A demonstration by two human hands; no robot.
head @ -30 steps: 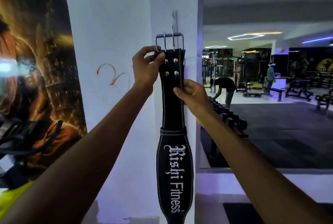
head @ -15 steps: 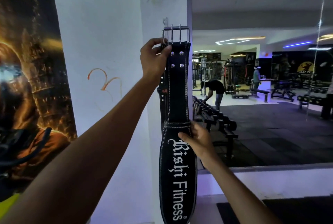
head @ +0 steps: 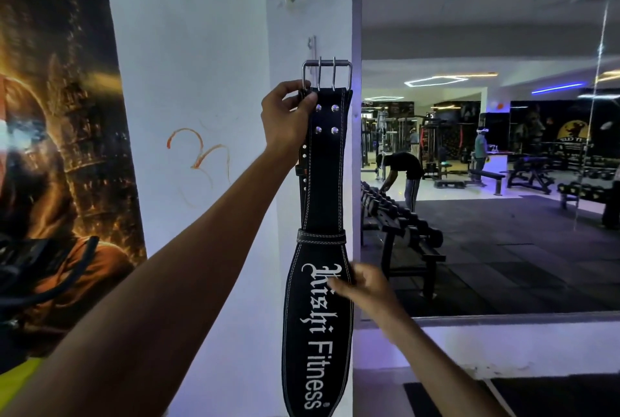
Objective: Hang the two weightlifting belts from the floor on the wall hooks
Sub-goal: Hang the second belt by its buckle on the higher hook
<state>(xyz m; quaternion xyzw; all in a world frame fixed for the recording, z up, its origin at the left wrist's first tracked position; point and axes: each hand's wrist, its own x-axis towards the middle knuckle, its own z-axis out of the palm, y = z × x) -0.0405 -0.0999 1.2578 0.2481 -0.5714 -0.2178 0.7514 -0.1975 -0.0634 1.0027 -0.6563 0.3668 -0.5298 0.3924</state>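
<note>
- Left arm raised, extended up and forward from lower left; forearm bare, wrist slightly flexed.
- Left hand [head: 287,114] at head height, fingers curled, thumb and fingertips pinching the top edge of the belt [head: 327,165] just under its buckle.
- Right arm reaches in from lower right, lower than the left, forearm bare.
- Right hand [head: 364,286] well below the left hand, motion-blurred; fingers partly curled against the belt's right edge at the wide part. Firm grasp or mere touch: cannot tell.
</note>
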